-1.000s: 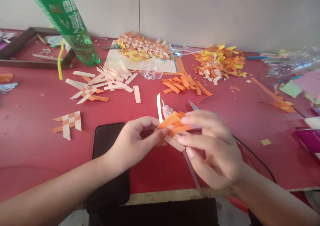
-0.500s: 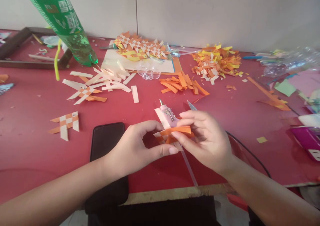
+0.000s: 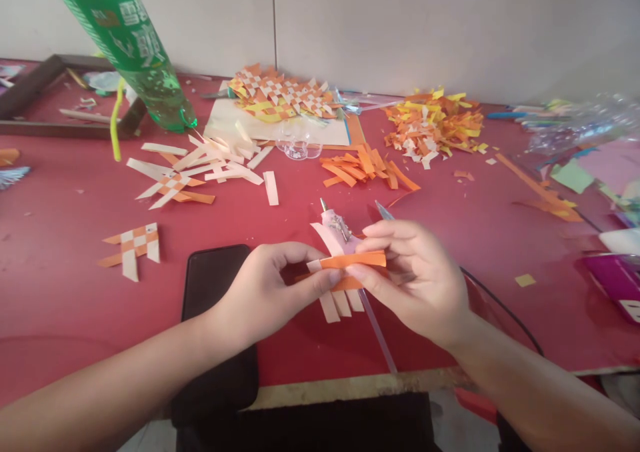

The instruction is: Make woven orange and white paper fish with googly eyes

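Between my two hands is a small weaving of orange and cream paper strips, held above the front of the red table. My left hand pinches its left side, thumb on top. At its right side, the thumb and fingers of my right hand close on the orange strips. Several cream strip ends hang down toward me, and one cream strip sticks up at the far side. Just behind lies a pink pen-like tool with a metal tip. My fingers hide part of the weave.
A black phone lies beside my left forearm. Woven paper pieces, loose cream strips and orange strips lie around. A green bottle stands at back left, near a dark frame. Paper scraps are heaped behind.
The weaving has turned in my hands, so the cream strip ends now hang down in view. My left thumb has shifted up and left onto the orange strips.
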The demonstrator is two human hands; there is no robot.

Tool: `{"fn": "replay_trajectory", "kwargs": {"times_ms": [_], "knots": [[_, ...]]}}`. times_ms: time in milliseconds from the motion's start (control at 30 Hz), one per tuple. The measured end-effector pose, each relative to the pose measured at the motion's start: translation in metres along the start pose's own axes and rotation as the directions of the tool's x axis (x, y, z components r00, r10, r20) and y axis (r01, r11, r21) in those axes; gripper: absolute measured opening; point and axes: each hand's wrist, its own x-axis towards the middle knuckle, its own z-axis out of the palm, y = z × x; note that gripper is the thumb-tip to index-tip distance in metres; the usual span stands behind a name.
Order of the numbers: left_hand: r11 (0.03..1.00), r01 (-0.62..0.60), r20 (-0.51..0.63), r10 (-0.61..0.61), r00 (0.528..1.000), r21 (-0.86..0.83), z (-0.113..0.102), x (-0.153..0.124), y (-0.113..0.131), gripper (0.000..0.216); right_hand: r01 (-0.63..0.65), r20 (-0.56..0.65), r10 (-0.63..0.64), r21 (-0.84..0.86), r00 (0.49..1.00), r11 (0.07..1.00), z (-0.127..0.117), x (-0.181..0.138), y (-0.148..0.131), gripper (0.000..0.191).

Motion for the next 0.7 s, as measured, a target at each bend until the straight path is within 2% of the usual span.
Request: {"fn": "replay_trajectory", "kwargs": {"times_ms": [100,167,233,300,333,400,467,533,633,700], "knots": [[0.999,-0.017,0.0,0.017,1.0,0.033,-0.002,-0.001,0.001,0.025,-0.011,0.023,0.011,0.016,1.0,1.0,0.001,-0.001,0.001,0.034],[0.999,-0.021,-0.017,0.022,1.0,0.028,-0.003,-0.001,0.001,0.025,0.019,0.001,-0.019,-0.054,1.0,0.998,-0.004,0.001,0.003,0.035],[0.999,-0.019,-0.05,0.017,0.999,-0.049,-0.003,0.0,0.001,0.025,0.092,-0.068,-0.112,-0.254,0.991,0.963,-0.014,0.006,0.007,0.032],[0.986,-0.026,-0.103,0.009,0.995,-0.165,-0.004,0.003,-0.001,0.024,0.151,-0.059,-0.208,-0.5,0.976,0.853,-0.027,0.012,0.012,0.03],[0.976,-0.04,-0.134,0.011,0.991,-0.216,-0.004,0.004,-0.002,0.023,0.175,-0.002,-0.218,-0.593,0.976,0.786,-0.033,0.015,0.014,0.03],[0.956,-0.066,-0.182,0.013,0.983,-0.285,-0.003,0.006,-0.003,0.023,0.226,0.165,-0.154,-0.692,0.974,0.685,-0.041,0.02,0.018,0.036],[0.939,-0.083,-0.218,0.009,0.976,-0.333,-0.003,0.007,-0.004,0.023,0.287,0.308,-0.077,-0.724,0.948,0.627,-0.044,0.021,0.02,0.041],[0.927,-0.088,-0.243,-0.003,0.97,-0.364,-0.002,0.007,-0.004,0.021,0.339,0.378,-0.058,-0.738,0.924,0.584,-0.041,0.021,0.022,0.041],[0.931,-0.079,-0.266,-0.021,0.964,-0.358,-0.003,0.006,-0.005,0.02,0.331,0.344,-0.085,-0.764,0.935,0.553,-0.038,0.019,0.025,0.036],[0.936,-0.074,-0.281,-0.027,0.959,-0.343,-0.004,0.006,-0.005,0.021,0.227,0.204,-0.106,-0.791,0.973,0.568,-0.04,0.019,0.027,0.027]]}}
